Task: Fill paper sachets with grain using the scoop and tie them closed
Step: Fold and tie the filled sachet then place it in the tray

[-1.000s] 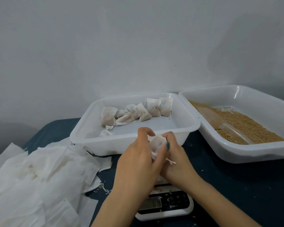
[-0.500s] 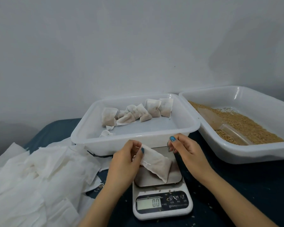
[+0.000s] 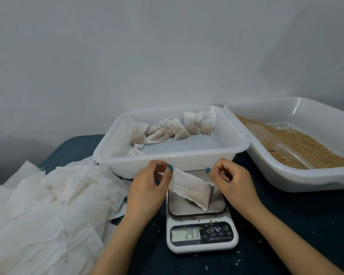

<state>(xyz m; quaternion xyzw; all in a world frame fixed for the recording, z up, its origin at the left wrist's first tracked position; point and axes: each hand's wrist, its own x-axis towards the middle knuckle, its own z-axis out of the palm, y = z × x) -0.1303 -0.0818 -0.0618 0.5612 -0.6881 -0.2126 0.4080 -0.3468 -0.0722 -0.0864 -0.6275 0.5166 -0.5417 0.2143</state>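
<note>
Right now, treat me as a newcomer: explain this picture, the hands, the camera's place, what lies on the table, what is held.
There is no machine here: a person works with bare hands, and the single picture comes from a camera on their head, looking forward and down. The left hand pinches the top of a filled paper sachet, whose lower end rests on a small kitchen scale. The right hand is curled beside it; whether it pinches a string I cannot tell. Behind, one white tray holds finished sachets; the right tray holds grain and a clear scoop. Empty paper sachets lie heaped at left on the dark blue surface.
</note>
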